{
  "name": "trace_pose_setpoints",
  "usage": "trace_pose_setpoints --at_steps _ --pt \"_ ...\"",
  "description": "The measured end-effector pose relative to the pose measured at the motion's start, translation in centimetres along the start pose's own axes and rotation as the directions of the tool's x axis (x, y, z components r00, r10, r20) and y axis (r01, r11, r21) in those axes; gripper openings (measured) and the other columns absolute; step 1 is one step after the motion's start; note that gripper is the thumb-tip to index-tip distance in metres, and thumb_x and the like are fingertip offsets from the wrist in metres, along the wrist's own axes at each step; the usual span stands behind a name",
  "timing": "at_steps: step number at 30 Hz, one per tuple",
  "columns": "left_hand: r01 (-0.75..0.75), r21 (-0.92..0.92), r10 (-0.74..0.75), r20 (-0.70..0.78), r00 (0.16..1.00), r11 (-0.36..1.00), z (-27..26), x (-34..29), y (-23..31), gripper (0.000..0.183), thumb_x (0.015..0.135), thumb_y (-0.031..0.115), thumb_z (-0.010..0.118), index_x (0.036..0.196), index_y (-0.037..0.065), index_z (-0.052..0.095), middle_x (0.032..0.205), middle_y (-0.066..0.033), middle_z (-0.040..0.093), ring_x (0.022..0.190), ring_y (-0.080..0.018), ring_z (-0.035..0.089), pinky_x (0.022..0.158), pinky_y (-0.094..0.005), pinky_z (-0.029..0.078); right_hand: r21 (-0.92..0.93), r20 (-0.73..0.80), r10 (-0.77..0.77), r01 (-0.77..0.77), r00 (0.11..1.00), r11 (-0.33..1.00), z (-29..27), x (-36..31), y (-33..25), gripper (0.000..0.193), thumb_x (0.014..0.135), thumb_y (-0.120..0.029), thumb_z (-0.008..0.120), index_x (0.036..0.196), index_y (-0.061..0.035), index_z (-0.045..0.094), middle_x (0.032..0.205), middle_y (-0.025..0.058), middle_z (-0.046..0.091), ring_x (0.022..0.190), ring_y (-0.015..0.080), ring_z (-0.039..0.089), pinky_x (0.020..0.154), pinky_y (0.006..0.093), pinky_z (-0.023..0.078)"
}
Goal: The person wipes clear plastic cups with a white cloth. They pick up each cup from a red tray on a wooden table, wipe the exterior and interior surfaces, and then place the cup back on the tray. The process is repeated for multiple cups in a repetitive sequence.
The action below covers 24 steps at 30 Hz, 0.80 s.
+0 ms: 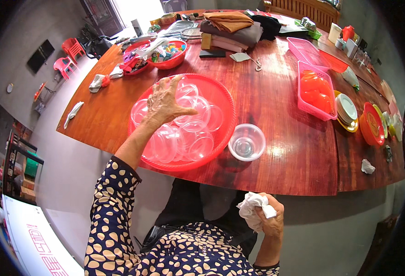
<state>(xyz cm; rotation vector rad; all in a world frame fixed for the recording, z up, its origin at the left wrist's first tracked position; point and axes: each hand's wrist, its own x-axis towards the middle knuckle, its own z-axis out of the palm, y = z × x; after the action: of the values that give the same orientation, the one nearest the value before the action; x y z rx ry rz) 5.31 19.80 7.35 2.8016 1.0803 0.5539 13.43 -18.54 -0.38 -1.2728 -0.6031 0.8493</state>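
Note:
My left hand [165, 101] reaches over a round red tray [227, 103] with its fingers spread, holding nothing. Several clear plastic bowls [201, 146] lie jumbled in the tray, some tilted on their sides; my hand and forearm cover part of them. To the right of the tray, a single clear plastic bowl [247, 142] stands upright on the wooden table. My right hand [271, 216] is closed around a crumpled white cloth [254, 209], low in front of the table's near edge.
Beyond the tray sit red basins [171, 62] of small colourful items and a stack of folded cloths [232, 30]. On the right are a pink basket [324, 110] with red-orange bowls, stacked white plates [347, 109] and a red bowl [372, 124]. A crumpled tissue [368, 166] lies near the right edge.

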Motion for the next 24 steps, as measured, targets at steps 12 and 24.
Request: trace_pose_setpoints --at_steps 12,24 --pt "-0.232 0.103 0.249 -0.201 0.947 0.967 1.0 -1.4 3.1 0.098 0.055 0.056 0.081 0.135 0.016 0.042 0.131 -0.0186 0.041 0.124 -0.0368 0.036 0.102 -0.0503 0.035 -0.029 -0.045 -0.037 0.035 0.998 0.999 -1.4 -0.4 1.2 0.021 0.083 -0.001 0.063 0.105 0.0015 0.062 0.094 0.0039 0.065 0.086 0.011 0.059 0.077 0.0256 0.047" --pt "-0.647 -0.026 0.643 0.156 0.75 0.762 11.0 -8.8 14.0 0.028 0.08 0.024 0.065 0.097 0.003 0.06 0.097 -0.0133 0.059 0.097 -0.0291 0.054 0.085 -0.0424 0.04 0.082 -0.059 -0.057 0.062 0.997 0.995 -2.5 -1.6 1.5 0.02 0.085 0.002 0.061 0.105 0.0013 0.061 0.091 0.0018 0.063 0.085 0.0086 0.057 0.076 0.0237 0.047"
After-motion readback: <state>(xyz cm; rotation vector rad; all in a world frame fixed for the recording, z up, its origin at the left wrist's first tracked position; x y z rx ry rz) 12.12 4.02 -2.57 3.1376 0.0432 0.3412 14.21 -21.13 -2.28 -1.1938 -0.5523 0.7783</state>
